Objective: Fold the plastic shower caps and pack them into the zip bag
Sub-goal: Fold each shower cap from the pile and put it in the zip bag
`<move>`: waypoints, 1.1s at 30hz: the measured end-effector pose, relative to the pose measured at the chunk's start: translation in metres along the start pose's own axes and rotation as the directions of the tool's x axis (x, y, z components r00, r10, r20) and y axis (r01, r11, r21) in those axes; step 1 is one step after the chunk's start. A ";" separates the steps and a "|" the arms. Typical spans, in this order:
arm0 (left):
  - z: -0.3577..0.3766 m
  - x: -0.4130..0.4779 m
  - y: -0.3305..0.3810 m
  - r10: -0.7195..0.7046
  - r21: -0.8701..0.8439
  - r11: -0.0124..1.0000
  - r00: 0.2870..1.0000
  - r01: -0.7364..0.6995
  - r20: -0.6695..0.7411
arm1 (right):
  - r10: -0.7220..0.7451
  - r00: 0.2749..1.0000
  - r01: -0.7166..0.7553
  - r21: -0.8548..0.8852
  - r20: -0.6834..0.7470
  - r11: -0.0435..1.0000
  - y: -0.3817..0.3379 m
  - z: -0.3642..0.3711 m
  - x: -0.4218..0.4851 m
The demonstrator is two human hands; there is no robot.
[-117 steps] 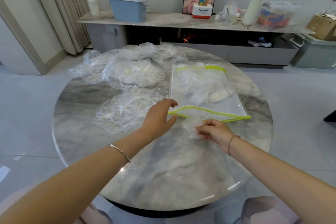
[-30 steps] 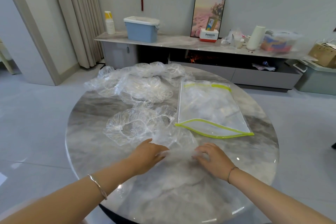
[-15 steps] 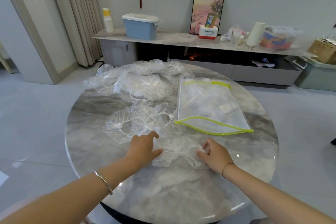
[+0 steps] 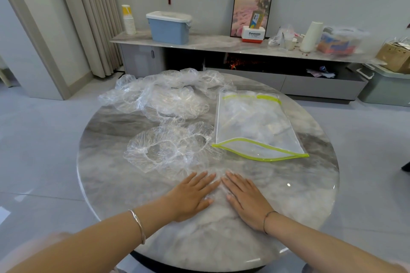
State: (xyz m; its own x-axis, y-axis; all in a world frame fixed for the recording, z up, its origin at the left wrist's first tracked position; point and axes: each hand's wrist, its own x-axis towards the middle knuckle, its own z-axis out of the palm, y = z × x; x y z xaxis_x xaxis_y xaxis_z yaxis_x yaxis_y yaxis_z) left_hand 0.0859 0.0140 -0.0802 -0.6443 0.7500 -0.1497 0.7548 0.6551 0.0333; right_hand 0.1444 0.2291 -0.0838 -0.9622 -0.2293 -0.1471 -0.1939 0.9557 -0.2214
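Two hands lie flat side by side in the lower middle of the frame. The left hand (image 4: pixel 190 195) and the right hand (image 4: pixel 246 199) both keep their fingers (image 4: pixel 204 180) straight and close together, palms down. They press a flattened shower cap (image 4: pixel 218 173) onto the round marble table (image 4: pixel 299 195). The fingertips of the two hands almost meet and the thumbs point toward each other.

Just above and left of the hands lies an open cap (image 4: pixel 168 150), its gathered rim facing up; it reaches the near left corner of the zip bag (image 4: pixel 255 124). The bag lies at centre right, its yellow-green mouth gaping toward the hands. A heap of loose caps (image 4: pixel 168 97) fills the upper left of the tabletop, up to the far rim.

Bare marble runs from the right hand to the table's right edge, and a narrower strip from the left hand to the left edge. More bare marble lies below the wrists toward the near rim.

The pressed cap is mostly covered by the palms, and its clear film blends into the marble, so its outline cannot be traced. The pale bundles inside the bag are hard to make out. Both forearms run out of the bottom corners, and the lower left is blurred
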 end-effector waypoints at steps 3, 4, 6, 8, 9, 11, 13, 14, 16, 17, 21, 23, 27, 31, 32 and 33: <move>0.004 0.002 0.005 0.077 -0.082 0.993 0.997 -0.079 -0.024 | -0.012 1.000 0.012 -0.003 0.000 1.000 0.002 0.004 -0.002; 0.003 0.002 0.005 0.079 -0.090 0.993 0.997 -0.081 -0.025 | -0.014 1.000 0.014 -0.001 0.005 1.000 0.002 0.004 -0.002; 0.003 0.003 0.005 0.070 -0.095 0.993 0.998 -0.070 -0.007 | -0.021 1.000 0.021 -0.004 0.011 1.000 0.003 0.006 -0.002; 0.002 0.002 0.005 0.070 -0.108 0.992 0.998 -0.069 0.003 | -0.030 0.999 0.030 0.000 0.010 1.000 0.004 0.005 0.000; 0.001 0.002 0.006 0.064 -0.111 0.992 0.998 -0.062 0.018 | -0.030 0.999 0.030 0.008 0.012 1.000 0.004 0.004 -0.001; -0.005 0.003 0.005 0.057 -0.123 0.991 0.998 -0.052 0.040 | -0.039 0.999 0.039 0.011 -0.002 0.999 0.005 -0.001 -0.001; -0.015 0.004 0.003 0.028 -0.162 0.986 0.999 -0.025 0.018 | -0.068 0.994 0.069 0.015 -0.081 0.998 0.006 -0.008 -0.001; -0.019 0.003 0.001 0.012 -0.168 0.986 1.000 -0.013 -0.005 | -0.106 0.984 0.110 0.022 -0.140 0.994 0.006 -0.012 -0.002; -0.028 0.002 -0.003 -0.003 -0.141 0.990 0.997 -0.009 -0.079 | -0.231 0.938 0.239 -0.001 -0.260 0.971 0.005 -0.019 -0.005; -0.031 0.001 -0.005 -0.002 -0.122 0.992 0.996 -0.009 -0.092 | -0.314 0.905 0.317 -0.039 -0.286 0.948 0.005 -0.020 -0.005; -0.037 -0.002 -0.005 0.013 -0.110 0.994 0.999 -0.017 -0.038 | -0.549 0.814 0.537 -0.111 -0.191 0.836 -0.002 -0.013 -0.010; -0.037 -0.002 -0.003 0.020 -0.098 0.995 1.000 -0.021 -0.011 | -0.549 0.824 0.531 -0.144 -0.142 0.835 -0.001 -0.008 -0.011; -0.036 -0.002 -0.002 0.022 -0.101 0.995 1.000 -0.022 -0.002 | -0.508 0.830 0.487 -0.146 -0.228 0.861 0.000 -0.002 -0.005; -0.037 -0.004 -0.009 0.040 -0.087 0.995 0.999 -0.038 0.020 | -0.298 0.906 0.349 0.132 -0.300 0.928 -0.006 -0.005 -0.002; -0.037 -0.005 -0.011 0.035 -0.120 0.992 0.999 -0.032 0.026 | -0.173 0.944 0.255 0.288 -0.282 0.923 -0.008 -0.008 -0.003; -0.038 -0.005 -0.013 0.031 -0.156 0.987 0.999 -0.026 0.035 | -0.043 0.968 0.159 0.471 -0.249 0.867 -0.011 -0.011 -0.004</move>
State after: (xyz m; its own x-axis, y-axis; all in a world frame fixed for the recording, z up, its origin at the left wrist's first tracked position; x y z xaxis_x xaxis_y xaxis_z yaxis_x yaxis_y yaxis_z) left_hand 0.0744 0.0050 -0.0427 -0.6156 0.7665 -0.1829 0.7426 0.6419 0.1908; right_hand 0.1485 0.2220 -0.0699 -0.9704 -0.2169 0.1067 -0.2313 0.7056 -0.6698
